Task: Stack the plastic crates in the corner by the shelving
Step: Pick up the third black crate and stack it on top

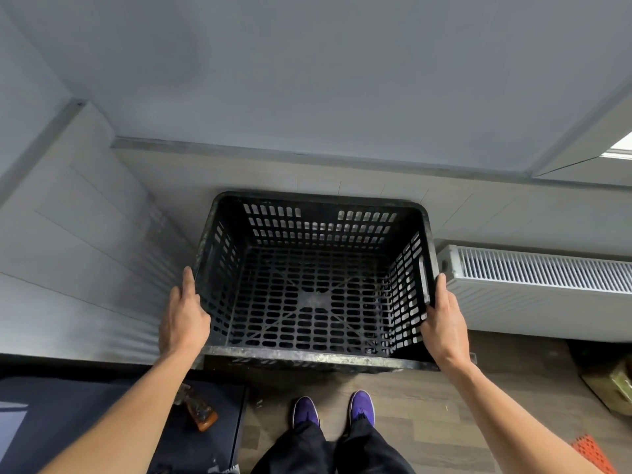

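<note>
I record one black slotted plastic crate at centre frame, open side up and empty, its far rim close against the wall's base. My left hand lies on the crate's outer wall at 9 o'clock, thumb along the rim, fingers out of sight below; my right hand sits likewise at 3 o'clock, beside the handle slot. The hands are set wide apart, one at each side of the crate. Whether the crate rests on another below it, I cannot tell. A white radiator stands just beside it at 3 o'clock. Purple shoes stand on wood flooring at 6 o'clock; an orange-handled tool lies at 7 o'clock.
</note>
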The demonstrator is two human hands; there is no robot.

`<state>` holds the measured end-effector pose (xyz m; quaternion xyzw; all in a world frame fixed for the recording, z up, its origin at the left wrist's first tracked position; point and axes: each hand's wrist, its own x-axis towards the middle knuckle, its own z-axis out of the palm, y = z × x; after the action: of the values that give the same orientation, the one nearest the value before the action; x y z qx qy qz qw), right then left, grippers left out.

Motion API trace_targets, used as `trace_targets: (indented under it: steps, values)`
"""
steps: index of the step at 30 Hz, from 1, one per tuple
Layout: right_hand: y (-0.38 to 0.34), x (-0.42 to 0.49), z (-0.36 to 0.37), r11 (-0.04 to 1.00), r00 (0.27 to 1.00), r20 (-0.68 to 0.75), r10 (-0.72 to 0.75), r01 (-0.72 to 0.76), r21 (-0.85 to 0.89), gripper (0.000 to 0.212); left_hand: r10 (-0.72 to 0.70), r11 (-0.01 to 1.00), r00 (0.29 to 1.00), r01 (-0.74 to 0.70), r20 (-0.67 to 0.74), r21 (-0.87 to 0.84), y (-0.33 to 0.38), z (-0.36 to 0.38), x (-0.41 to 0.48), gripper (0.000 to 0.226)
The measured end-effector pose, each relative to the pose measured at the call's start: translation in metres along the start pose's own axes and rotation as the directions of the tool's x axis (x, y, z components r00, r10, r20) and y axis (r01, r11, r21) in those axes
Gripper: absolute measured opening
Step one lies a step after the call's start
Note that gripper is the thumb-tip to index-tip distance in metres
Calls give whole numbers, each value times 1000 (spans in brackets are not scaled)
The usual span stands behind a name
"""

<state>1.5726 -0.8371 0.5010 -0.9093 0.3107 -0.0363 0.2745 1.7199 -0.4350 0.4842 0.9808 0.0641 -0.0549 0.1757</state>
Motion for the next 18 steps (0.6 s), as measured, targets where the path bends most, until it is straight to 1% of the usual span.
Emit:
trace_targets:
  steps: [5, 9, 18]
  values:
    - [-5, -3, 4, 1000, 1000, -4, 4, -4, 6, 86, -12, 1000, 1000, 11, -20, -23, -4, -1, 5, 70]
    - [2, 1, -1, 1000, 1000, 8, 0, 0, -8, 89, -51, 997, 999, 50, -15, -60, -2, 3, -11, 69]
    - [5, 12, -8, 1000, 1000, 13, -2, 2, 16, 87, -97, 990, 995, 97, 7, -106, 7, 4, -18, 63]
